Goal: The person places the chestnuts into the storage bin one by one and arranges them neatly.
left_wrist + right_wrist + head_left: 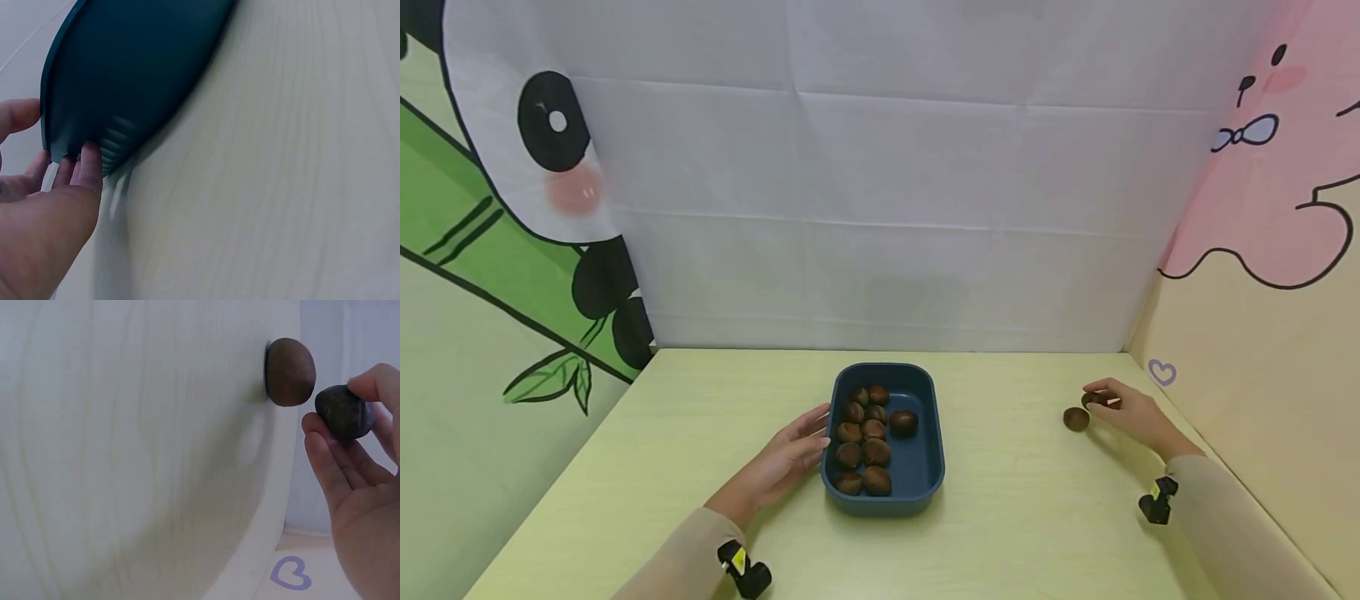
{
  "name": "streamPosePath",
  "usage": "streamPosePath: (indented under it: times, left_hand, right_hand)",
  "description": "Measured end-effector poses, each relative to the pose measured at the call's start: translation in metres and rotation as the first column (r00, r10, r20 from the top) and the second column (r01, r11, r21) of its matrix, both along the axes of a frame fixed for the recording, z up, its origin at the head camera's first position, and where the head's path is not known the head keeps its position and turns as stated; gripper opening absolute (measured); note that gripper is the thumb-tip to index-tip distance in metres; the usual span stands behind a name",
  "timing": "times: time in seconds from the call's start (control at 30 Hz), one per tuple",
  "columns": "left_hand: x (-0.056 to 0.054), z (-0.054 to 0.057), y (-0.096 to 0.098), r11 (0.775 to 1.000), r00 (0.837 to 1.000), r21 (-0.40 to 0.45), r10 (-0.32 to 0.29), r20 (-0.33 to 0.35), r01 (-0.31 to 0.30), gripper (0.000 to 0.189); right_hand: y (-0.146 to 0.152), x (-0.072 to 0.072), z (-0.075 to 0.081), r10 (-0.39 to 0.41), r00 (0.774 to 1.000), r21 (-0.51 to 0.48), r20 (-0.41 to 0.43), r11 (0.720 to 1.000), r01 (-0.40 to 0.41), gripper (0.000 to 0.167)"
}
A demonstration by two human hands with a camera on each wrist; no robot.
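Observation:
A dark blue rectangular tray (pixel 917 483) stands on the table with chestnuts (pixel 876 452) lined up in two rows along its left side. One more chestnut (pixel 903 422) lies to the right of these rows. My left hand (pixel 782 462) rests its fingertips (pixel 90 156) against the tray's left outer wall, the fingers fairly straight. Over at the right, my right hand (pixel 1131 415) pinches a dark chestnut (pixel 344 412) between thumb and fingers. Close beside it, another brown chestnut (pixel 1076 419) sits on the table.
The pale wooden table (pixel 1000 533) reaches back to a white cloth screen (pixel 880 208). A beige wall (pixel 1262 375) with a pink cartoon figure runs along the right edge, close to my right arm. A green panda-pattern wall (pixel 467 417) borders the left.

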State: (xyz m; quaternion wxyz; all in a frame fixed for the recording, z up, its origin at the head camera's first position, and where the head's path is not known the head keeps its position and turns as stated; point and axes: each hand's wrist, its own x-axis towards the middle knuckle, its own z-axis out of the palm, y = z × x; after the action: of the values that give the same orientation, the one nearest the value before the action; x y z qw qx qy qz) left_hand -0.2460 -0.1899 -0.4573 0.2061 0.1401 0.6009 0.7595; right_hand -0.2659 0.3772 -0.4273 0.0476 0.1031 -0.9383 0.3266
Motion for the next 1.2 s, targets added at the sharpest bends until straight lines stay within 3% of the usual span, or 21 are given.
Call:
streamPosePath:
  times: [0.2,0.4,0.57,0.7,0.83,0.97,1.07,1.2]
  left_hand:
    - [0.001,-0.001,0.0,1.0,1.0,-0.005,-0.004,-0.004,0.004,0.068]
    - [0.001,-0.001,0.0,1.0,1.0,0.0,-0.009,-0.006,0.009,0.069]
    - [0.001,0.001,0.0,1.0,1.0,0.002,0.007,0.004,-0.007,0.069]
    - [0.002,0.002,0.001,1.0,1.0,0.005,0.012,0.003,-0.012,0.069]
    - [0.003,0.003,0.001,1.0,1.0,-0.001,0.01,0.003,-0.01,0.069]
    - [0.002,0.003,0.002,1.0,1.0,-0.003,0.017,0.006,-0.017,0.069]
    - [0.002,0.003,0.002,1.0,1.0,0.0,0.014,0.003,-0.014,0.068]
    - [0.002,0.002,0.001,1.0,1.0,-0.011,0.004,-0.008,-0.005,0.068]
  right_hand:
    - [-0.021,-0.009,0.005,0.039,0.999,-0.022,-0.02,0.999,-0.04,0.041]
    - [-0.051,-0.015,0.02,0.078,0.995,-0.027,-0.055,0.996,-0.08,0.041]
    - [-0.085,-0.018,0.032,0.162,0.983,-0.015,-0.087,0.986,-0.163,0.039]
    - [-0.115,-0.019,0.039,0.241,0.968,-0.02,-0.065,0.97,-0.243,0.038]
    - [-0.146,-0.019,0.045,0.343,0.939,-0.079,-0.028,0.936,-0.344,0.035]
    - [-0.174,-0.017,0.05,0.454,0.89,-0.125,-0.05,0.881,-0.457,0.033]
    - [-0.193,-0.017,0.052,0.515,0.854,-0.124,-0.066,0.845,-0.519,0.034]
    - [-0.215,-0.014,0.052,0.573,0.817,-0.047,-0.063,0.816,-0.576,0.033]
